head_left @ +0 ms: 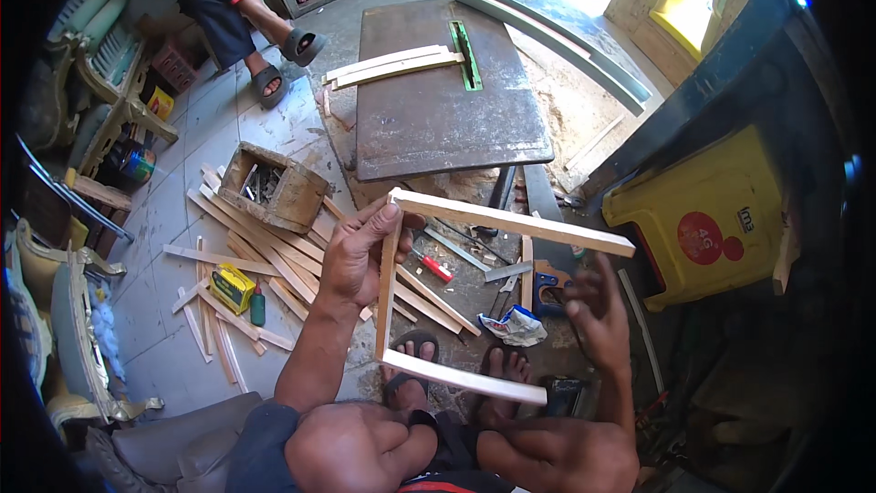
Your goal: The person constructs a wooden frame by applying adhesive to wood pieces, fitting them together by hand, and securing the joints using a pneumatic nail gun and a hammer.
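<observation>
- Three sides to the wooden frame (474, 213): a long upper strip (557, 230), a shorter upright (387, 310) at the left and a lower strip (465, 376), together like a squared U facing right.
- Held up in mid-air before the bent knees (333, 443), on the near side of the dark-topped saw table (447, 132).
- Bare-looking wood throughout: pale tan along the upper strip, shadowed to a warmer brown on the upright, nearly white in the light on the lower strip.
- Slim, squared edges; upper and lower strips both running rightward to free ends, the upper one reaching farther across the view.
- Square-looking corners at upper left and lower left; fastening too small to tell.
- Left hand (354, 260) closed around the upper-left corner, thumb pressed flat at the joint, fingers curled by the upright.
- Right hand (598, 315) just below the upper strip's free end, fingers parted and blurred, with no hold visible; cannot tell whether a fingertip touches the wood.
- On the floor beyond: loose strips (283, 246), a rough wooden box (306, 194), a small yellow box (231, 288), a red-handled tool (433, 267) and a blue-handled saw (550, 292).
</observation>
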Action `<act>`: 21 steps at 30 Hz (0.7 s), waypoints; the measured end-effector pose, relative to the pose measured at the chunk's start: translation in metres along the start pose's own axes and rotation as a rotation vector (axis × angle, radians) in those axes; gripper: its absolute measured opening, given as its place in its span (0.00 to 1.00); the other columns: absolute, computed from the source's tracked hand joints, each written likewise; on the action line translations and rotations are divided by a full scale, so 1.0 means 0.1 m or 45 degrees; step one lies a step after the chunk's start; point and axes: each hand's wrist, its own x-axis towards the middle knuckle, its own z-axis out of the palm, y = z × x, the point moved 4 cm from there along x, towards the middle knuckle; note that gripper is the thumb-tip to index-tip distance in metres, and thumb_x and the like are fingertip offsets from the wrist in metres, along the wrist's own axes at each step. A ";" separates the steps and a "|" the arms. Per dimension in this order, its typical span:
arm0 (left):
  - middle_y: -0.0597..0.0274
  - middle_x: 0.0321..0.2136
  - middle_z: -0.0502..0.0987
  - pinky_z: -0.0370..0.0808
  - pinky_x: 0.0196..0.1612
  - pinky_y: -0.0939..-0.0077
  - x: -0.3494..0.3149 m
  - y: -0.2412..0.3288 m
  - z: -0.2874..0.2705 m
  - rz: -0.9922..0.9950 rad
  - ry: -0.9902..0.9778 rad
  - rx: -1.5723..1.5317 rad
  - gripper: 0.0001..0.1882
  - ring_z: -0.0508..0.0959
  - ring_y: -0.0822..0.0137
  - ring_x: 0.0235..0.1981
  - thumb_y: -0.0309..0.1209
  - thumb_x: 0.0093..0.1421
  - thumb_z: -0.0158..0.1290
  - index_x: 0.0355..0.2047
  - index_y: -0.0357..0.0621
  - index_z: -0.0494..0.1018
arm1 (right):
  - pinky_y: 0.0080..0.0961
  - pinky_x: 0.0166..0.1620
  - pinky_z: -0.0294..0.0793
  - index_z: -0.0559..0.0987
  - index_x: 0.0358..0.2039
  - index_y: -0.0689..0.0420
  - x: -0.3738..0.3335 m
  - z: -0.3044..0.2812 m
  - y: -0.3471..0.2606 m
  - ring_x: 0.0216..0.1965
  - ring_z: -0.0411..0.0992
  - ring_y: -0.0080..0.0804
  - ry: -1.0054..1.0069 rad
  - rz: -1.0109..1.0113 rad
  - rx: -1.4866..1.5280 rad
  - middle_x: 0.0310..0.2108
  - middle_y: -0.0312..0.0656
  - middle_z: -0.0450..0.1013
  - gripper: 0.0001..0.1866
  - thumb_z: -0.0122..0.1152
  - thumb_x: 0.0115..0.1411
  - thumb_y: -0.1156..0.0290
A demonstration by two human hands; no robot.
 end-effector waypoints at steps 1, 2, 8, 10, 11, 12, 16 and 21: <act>0.52 0.37 0.85 0.75 0.32 0.78 0.00 -0.03 0.00 -0.037 -0.007 -0.053 0.18 0.81 0.70 0.30 0.40 0.71 0.57 0.49 0.37 0.80 | 0.39 0.55 0.84 0.63 0.73 0.61 0.13 0.10 -0.15 0.60 0.75 0.42 0.006 -0.108 0.311 0.63 0.55 0.71 0.41 0.72 0.63 0.67; 0.53 0.37 0.85 0.75 0.32 0.78 0.00 -0.06 0.02 -0.072 -0.012 -0.105 0.17 0.81 0.72 0.30 0.40 0.71 0.58 0.48 0.38 0.80 | 0.39 0.54 0.85 0.63 0.72 0.61 0.25 0.22 -0.29 0.60 0.75 0.44 -0.031 -0.205 0.467 0.63 0.56 0.70 0.40 0.71 0.65 0.66; 0.51 0.37 0.84 0.74 0.31 0.76 -0.03 -0.16 -0.18 -0.104 0.172 -0.096 0.20 0.80 0.68 0.30 0.45 0.69 0.58 0.49 0.39 0.79 | 0.40 0.48 0.89 0.75 0.55 0.64 0.57 0.55 -0.66 0.51 0.81 0.41 -0.089 -0.209 0.876 0.54 0.56 0.78 0.17 0.61 0.72 0.67; 0.50 0.38 0.84 0.74 0.31 0.76 -0.04 -0.15 -0.16 -0.084 0.147 -0.163 0.23 0.79 0.68 0.29 0.48 0.69 0.57 0.50 0.38 0.79 | 0.38 0.47 0.89 0.75 0.54 0.63 0.58 0.57 -0.67 0.49 0.82 0.41 -0.074 -0.201 0.844 0.53 0.56 0.78 0.16 0.62 0.72 0.67; 0.50 0.38 0.84 0.74 0.30 0.76 -0.05 -0.13 -0.13 -0.075 0.134 -0.197 0.24 0.79 0.68 0.29 0.49 0.69 0.57 0.50 0.38 0.78 | 0.38 0.46 0.89 0.76 0.53 0.63 0.58 0.58 -0.67 0.48 0.82 0.41 -0.067 -0.196 0.827 0.52 0.56 0.78 0.16 0.62 0.72 0.67; 0.50 0.38 0.83 0.74 0.29 0.76 -0.05 -0.10 -0.10 -0.105 0.120 -0.203 0.27 0.79 0.67 0.29 0.53 0.70 0.55 0.52 0.39 0.77 | 0.37 0.45 0.89 0.76 0.53 0.63 0.59 0.58 -0.67 0.48 0.82 0.41 -0.069 -0.197 0.814 0.52 0.56 0.79 0.15 0.62 0.72 0.67; 0.51 0.36 0.83 0.74 0.28 0.75 0.00 -0.15 -0.22 -0.078 0.120 -0.245 0.24 0.79 0.67 0.28 0.50 0.70 0.57 0.50 0.41 0.78 | 0.35 0.44 0.89 0.76 0.52 0.62 0.59 0.64 -0.70 0.48 0.82 0.41 -0.071 -0.192 0.788 0.51 0.56 0.79 0.15 0.63 0.72 0.66; 0.52 0.36 0.83 0.73 0.26 0.76 0.05 -0.22 -0.32 -0.094 0.135 -0.230 0.18 0.79 0.68 0.27 0.46 0.71 0.59 0.46 0.43 0.78 | 0.35 0.44 0.89 0.76 0.55 0.63 0.61 0.67 -0.67 0.49 0.82 0.42 -0.078 -0.143 0.735 0.51 0.55 0.79 0.18 0.63 0.71 0.66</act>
